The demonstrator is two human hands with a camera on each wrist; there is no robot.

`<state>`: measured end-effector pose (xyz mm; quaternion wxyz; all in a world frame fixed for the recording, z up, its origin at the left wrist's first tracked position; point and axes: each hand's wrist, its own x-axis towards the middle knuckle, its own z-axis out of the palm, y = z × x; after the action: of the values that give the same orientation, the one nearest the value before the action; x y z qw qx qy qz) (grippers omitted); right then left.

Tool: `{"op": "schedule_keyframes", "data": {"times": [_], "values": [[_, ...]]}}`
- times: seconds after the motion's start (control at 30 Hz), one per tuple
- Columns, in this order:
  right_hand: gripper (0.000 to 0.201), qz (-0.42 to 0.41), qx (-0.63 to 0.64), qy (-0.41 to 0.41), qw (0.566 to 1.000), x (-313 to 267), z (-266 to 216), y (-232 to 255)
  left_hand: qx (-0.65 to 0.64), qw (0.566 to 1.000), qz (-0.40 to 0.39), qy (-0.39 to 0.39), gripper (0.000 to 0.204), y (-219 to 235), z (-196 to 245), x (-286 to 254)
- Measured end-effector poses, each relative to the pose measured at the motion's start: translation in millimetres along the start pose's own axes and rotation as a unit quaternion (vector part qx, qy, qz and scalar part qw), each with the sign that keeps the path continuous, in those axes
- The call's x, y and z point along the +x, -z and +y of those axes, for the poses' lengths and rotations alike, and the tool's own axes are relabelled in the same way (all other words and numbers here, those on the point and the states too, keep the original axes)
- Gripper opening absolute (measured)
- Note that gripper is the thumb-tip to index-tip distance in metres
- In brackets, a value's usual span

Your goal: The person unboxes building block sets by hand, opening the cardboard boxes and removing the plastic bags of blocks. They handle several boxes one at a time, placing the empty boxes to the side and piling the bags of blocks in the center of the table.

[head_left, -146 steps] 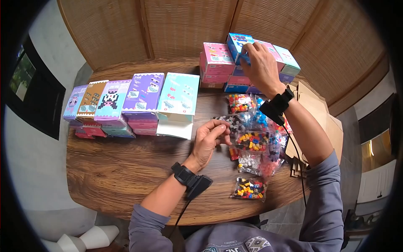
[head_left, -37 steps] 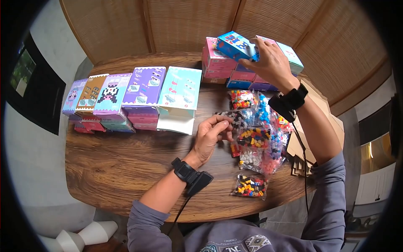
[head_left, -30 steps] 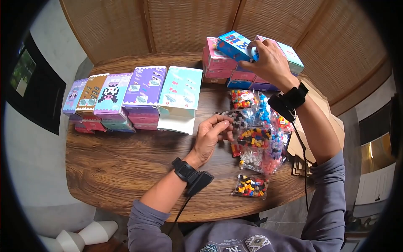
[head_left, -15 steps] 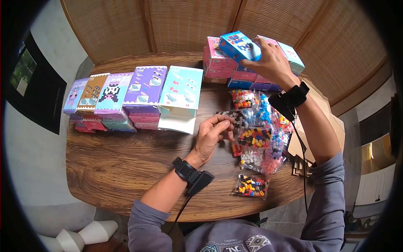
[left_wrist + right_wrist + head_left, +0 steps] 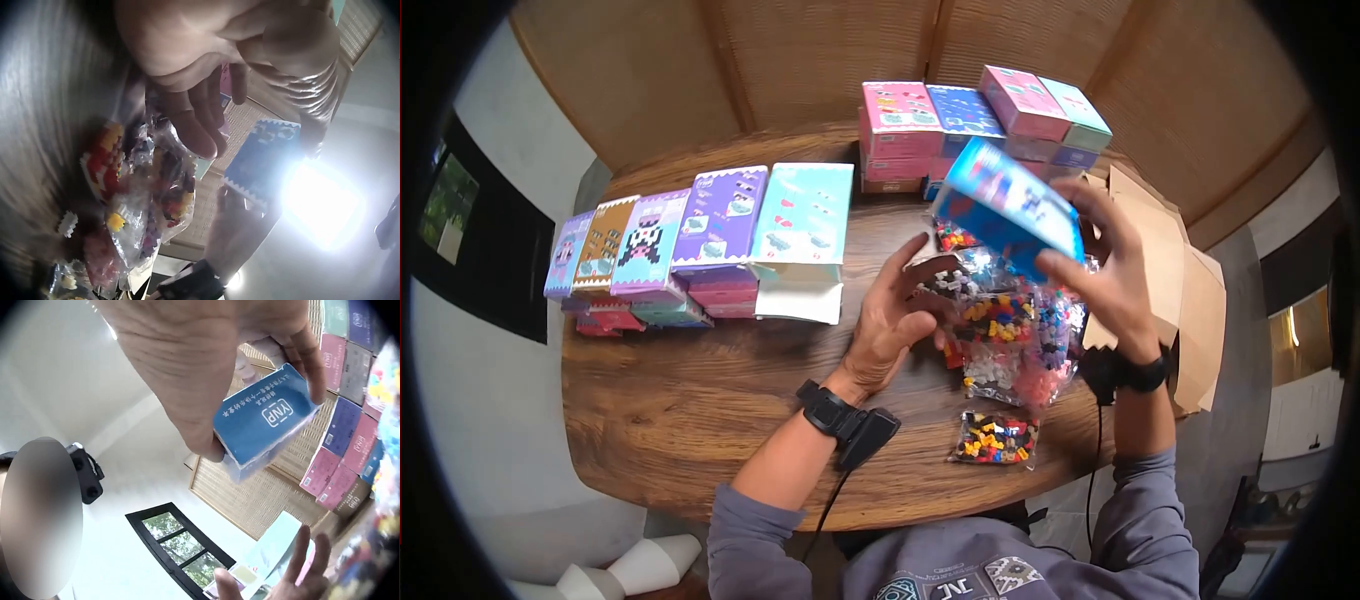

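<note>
A small blue cardboard box [image 5: 1008,208] is tilted in the air above the bags, gripped at its right end by my right hand [image 5: 1118,275]. In the right wrist view, the thumb and fingers clamp opposite sides of the box [image 5: 269,417], whose blue end carries white lettering. My left hand [image 5: 885,330] hovers left of the box, fingers spread and thumb out, holding nothing. Its fingertips overlap the edge of the clear bags of coloured building bricks [image 5: 998,318] in the head view. A separate bag of mixed bricks [image 5: 996,438] lies nearer the person.
On the left stands a double-layer row of boxes, ending in a mint box [image 5: 805,212] with its white flap [image 5: 798,301] hanging open. More boxes [image 5: 900,108] are stacked at the back right. Flat brown cardboard pieces [image 5: 1195,310] lie along the right table edge.
My right hand has lifted the blue box off the back right stack and brought it toward me over the bags, uncovering a dark blue box. The left fingers have spread apart.
</note>
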<state>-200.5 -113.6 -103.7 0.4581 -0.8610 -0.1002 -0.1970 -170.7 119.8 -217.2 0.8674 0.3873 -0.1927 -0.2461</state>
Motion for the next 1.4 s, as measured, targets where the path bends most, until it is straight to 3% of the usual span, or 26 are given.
{"op": "schedule_keyframes", "data": {"times": [0.1, 0.17, 0.3, 0.4, 0.53, 0.63, 0.73, 0.83, 1.0, 1.13, 1.23, 1.4], "values": [[0.065, -0.047, -0.02, -0.026, 0.998, -26, 3, -2, -0.022, 1.0, -0.002, -0.018, 0.125, -4, 0, -1], [0.063, -0.078, -0.001, 0.007, 0.997, -38, 9, -4, -0.017, 1.0, 0.012, -0.015, 0.134, -5, -2, 0], [0.06, -0.077, 0.001, 0.089, 0.993, -43, 14, -9, 0.009, 0.999, 0.034, -0.02, 0.123, -6, -5, -2], [0.057, -0.059, 0.152, 0.043, 0.986, -47, 26, -10, 0.006, 0.998, 0.06, 0.007, 0.111, 7, -13, -7], [0.049, -0.06, 0.088, 0.096, 0.99, -52, 28, -1, 0.007, 0.998, 0.053, 0.014, 0.11, 4, -12, -6], [0.042, -0.053, 0.044, 0.199, 0.978, -48, 33, 3, -0.006, 0.998, 0.054, 0.019, 0.108, 2, -10, -5], [0.035, -0.044, 0.029, 0.212, 0.976, -48, 32, 3, -0.002, 0.998, 0.067, 0.021, 0.107, 5, -11, -7], [0.028, -0.032, 0.066, 0.139, 0.988, -60, 35, 0, -0.009, 0.996, 0.081, 0.021, 0.107, 6, -11, -8], [0.025, 0.007, 0.064, 0.169, 0.983, -51, 23, -4, -0.013, 0.997, 0.079, 0.02, 0.108, 8, -13, -8], [0.025, -0.03, 0.035, 0.216, 0.975, -49, 29, -1, -0.005, 0.997, 0.07, 0.02, 0.107, 5, -11, -8], [0.026, -0.022, 0.064, 0.185, 0.98, -53, 33, -2, -0.004, 0.997, 0.076, 0.026, 0.104, 5, -10, -8], [0.024, -0.01, -0.001, 0.181, 0.983, -53, 30, 4, 0.007, 0.996, 0.092, 0.013, 0.101, 4, -11, -8]]}}
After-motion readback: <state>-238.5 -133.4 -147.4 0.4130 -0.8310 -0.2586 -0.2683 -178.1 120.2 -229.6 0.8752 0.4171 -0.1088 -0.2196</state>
